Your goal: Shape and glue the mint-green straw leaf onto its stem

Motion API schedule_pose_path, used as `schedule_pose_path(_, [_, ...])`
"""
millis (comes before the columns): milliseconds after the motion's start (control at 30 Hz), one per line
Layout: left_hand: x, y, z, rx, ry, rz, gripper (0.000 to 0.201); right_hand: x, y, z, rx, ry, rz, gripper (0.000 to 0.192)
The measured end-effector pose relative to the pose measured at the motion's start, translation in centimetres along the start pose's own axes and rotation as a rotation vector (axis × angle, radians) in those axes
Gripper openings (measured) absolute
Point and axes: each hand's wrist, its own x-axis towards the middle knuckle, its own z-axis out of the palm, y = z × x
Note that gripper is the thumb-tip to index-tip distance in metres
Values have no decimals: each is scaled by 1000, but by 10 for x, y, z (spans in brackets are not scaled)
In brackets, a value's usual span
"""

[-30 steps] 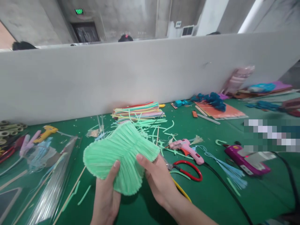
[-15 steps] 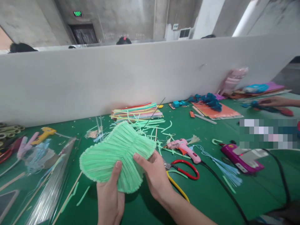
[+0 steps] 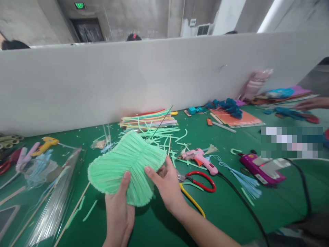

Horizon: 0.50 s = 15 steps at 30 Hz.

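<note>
A wavy-edged piece of light green pipe cleaners [image 3: 128, 161], laid side by side into a ribbed fan shape, is held up over the green table. My left hand [image 3: 119, 202] grips its lower edge, thumb on the front and fingers hidden behind. My right hand [image 3: 166, 185] holds the right side, thumb pressed on the ribs and fingertips partly behind. Right of that hand lie pliers with a red handle [image 3: 203, 181] and a yellow handle, beside a pink glue gun [image 3: 199, 157].
Loose green pipe cleaners and a multicoloured bundle [image 3: 149, 120] lie behind the piece. To the left are a yellow glue gun [image 3: 46, 145] and clear plastic-wrapped sticks [image 3: 48, 212]. A purple device [image 3: 259, 169] with a black cable is at right, near another person's hand [image 3: 312, 103]. A white partition [image 3: 102, 85] stands behind.
My view has shifted slightly, so most things sit a little higher and further left. Both hands keep their hold on the green piece. At far right, the other person's hand has moved rightward.
</note>
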Motion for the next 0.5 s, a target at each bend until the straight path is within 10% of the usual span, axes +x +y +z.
schedule_pose_path(500, [7,1,-7,-14,-27,-2,46,2,1,0,112,-49,-11,43])
